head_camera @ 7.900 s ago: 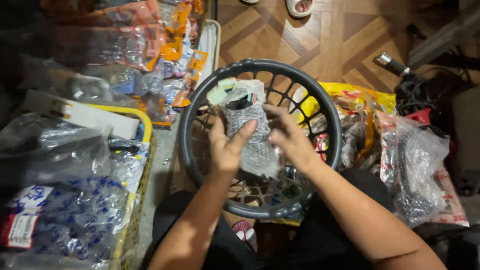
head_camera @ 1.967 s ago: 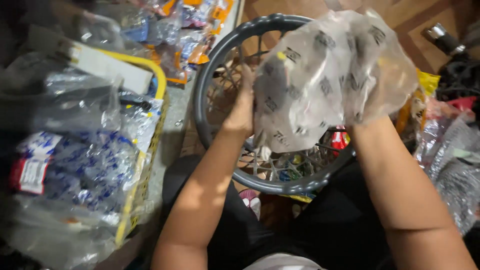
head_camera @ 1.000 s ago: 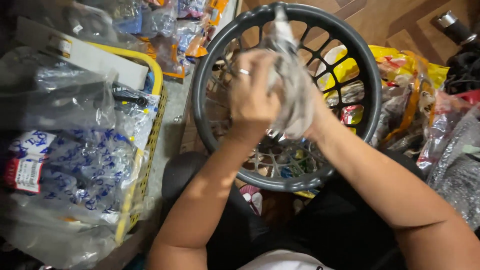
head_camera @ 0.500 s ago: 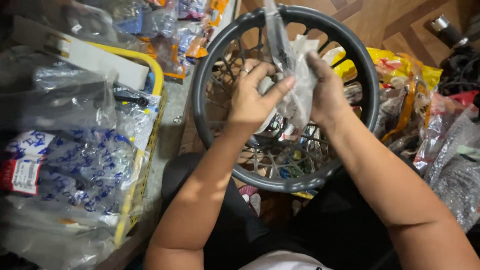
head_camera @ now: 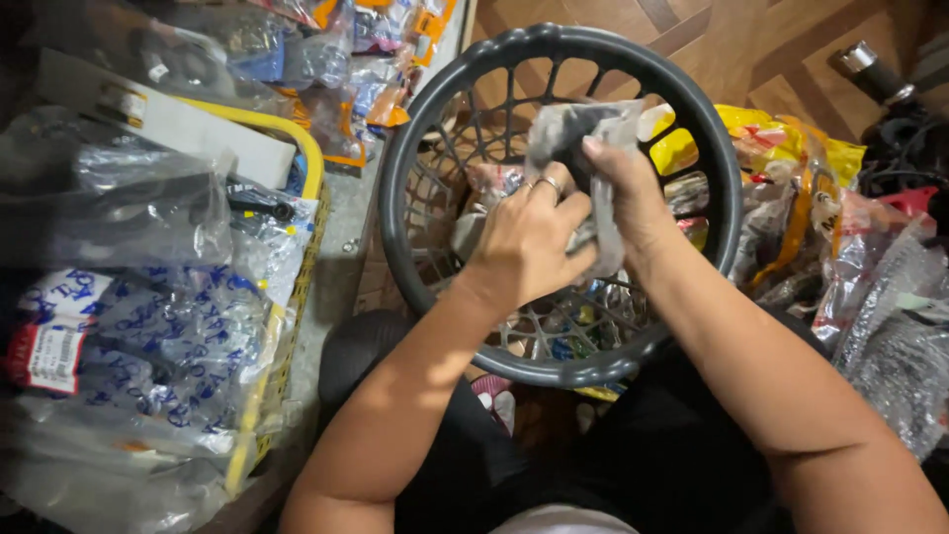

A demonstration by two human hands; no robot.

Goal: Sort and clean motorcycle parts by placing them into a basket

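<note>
A clear plastic bag with dark parts inside [head_camera: 578,138] is gripped by both hands over a round dark grey basket [head_camera: 415,148]. My left hand [head_camera: 529,237], with a ring on one finger, clasps the bag's lower part from the left. Pressed against the bag's right side is my right hand [head_camera: 623,193], thumb up along the plastic. The bag is bunched and partly hidden by my fingers. Small packaged items lie in the bottom of the basket below the hands.
A yellow-rimmed basket [head_camera: 287,297] at left holds several clear bags with blue print [head_camera: 168,346] and a white box [head_camera: 168,119]. Orange and clear packets [head_camera: 376,59] lie at the top. Yellow and clear bags [head_camera: 791,168] pile up at right on the wood floor [head_camera: 751,49].
The bag was spread wide in the air, then twisted into a tall bunch. Now it is pulled lower and squeezed compact between both hands over the basket.
</note>
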